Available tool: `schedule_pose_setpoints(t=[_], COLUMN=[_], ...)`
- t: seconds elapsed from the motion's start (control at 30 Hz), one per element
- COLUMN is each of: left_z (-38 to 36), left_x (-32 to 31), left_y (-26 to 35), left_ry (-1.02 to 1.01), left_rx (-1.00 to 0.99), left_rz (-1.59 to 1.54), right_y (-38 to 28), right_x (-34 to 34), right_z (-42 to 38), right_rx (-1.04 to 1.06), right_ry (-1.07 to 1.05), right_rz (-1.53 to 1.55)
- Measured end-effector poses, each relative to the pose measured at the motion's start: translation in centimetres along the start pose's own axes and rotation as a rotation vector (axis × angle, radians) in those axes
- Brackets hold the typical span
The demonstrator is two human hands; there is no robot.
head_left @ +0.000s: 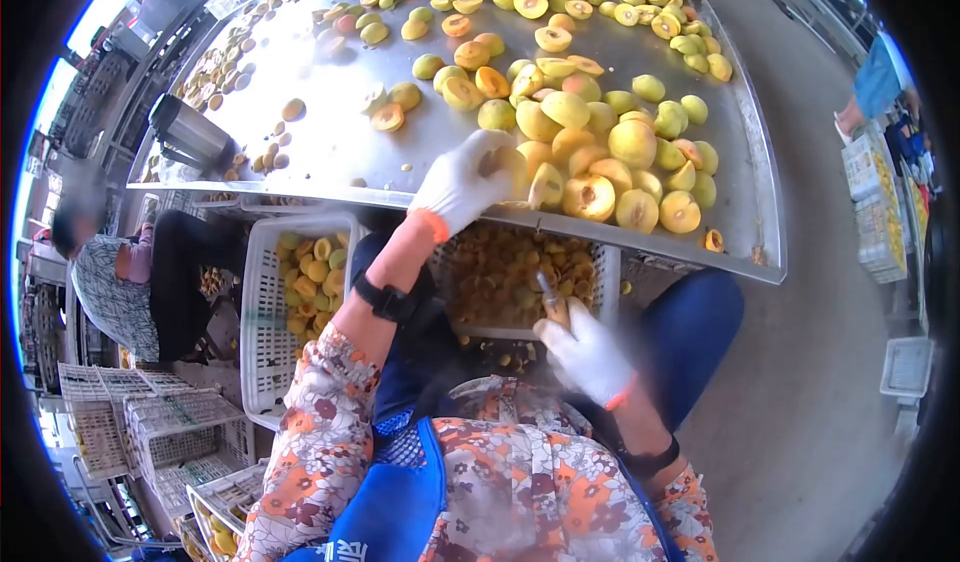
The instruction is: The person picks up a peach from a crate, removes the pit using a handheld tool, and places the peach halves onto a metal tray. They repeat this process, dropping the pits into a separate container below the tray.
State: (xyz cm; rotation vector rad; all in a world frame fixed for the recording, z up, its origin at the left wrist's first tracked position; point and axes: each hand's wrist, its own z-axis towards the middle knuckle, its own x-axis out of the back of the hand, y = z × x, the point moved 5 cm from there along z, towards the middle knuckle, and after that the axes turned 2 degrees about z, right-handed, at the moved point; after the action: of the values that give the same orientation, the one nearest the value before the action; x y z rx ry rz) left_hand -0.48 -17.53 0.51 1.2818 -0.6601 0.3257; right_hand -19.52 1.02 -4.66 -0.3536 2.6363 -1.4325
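Observation:
My left hand point(462, 184), in a white glove, reaches over the near edge of the metal table. Its fingers curl around a yellow peach half point(511, 170), which is partly blurred. Just right of it lies a pile of whole and halved peaches point(590, 162), several with brown pit cavities showing. My right hand point(590, 354), also gloved in white, is closed around the wooden handle of a small knife point(549, 297), its metal blade pointing up and away from me. Below the knife and between my knees sits a crate of brownish scraps or pits point(505, 272), too blurred to tell.
The metal table point(330, 92) has a raised rim and carries scattered peach halves and a steel tumbler point(190, 134). A white crate of peach pieces point(262, 312) stands by my left knee. A seated person point(125, 282) is at left, with plastic crates point(185, 427) nearby.

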Motion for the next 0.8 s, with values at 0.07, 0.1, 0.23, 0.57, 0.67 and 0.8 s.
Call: schedule_pose_setpoints(t=[0.07, 0.1, 0.23, 0.57, 0.67, 0.8], left_z=[-2.1, -3.8, -8.6, -11.7, -11.8, -11.8], left_x=[0.7, 1.1, -0.8, -4.3, -4.2, -4.4], left_y=[-0.2, 0.6, 2.6, 0.8, 1.0, 0.4], left_ry=[0.003, -0.012, -0.081, 0.165, 0.156, 0.178], left_rx=[-0.024, 0.042, 0.199, 0.609, 0.659, 0.500], left_rz=[-0.428, -0.678, -1.263, -1.290, -1.321, -1.252], right_y=[-1.6, -2.0, -3.9, -6.0, -6.0, -5.9], right_x=[-0.1, -0.2, -1.5, -3.7, -3.9, -4.3], right_z=[-0.3, -0.2, 1.2, 0.5, 0.3, 0.1], right_rx=[-0.001, -0.009, 0.358, 0.616, 0.724, 0.647], right_ry=[0.002, 0.004, 0.098, 0.230, 0.269, 0.255], right_rz=[0.141, 0.213, 0.002, -0.370, -0.460, -0.496])
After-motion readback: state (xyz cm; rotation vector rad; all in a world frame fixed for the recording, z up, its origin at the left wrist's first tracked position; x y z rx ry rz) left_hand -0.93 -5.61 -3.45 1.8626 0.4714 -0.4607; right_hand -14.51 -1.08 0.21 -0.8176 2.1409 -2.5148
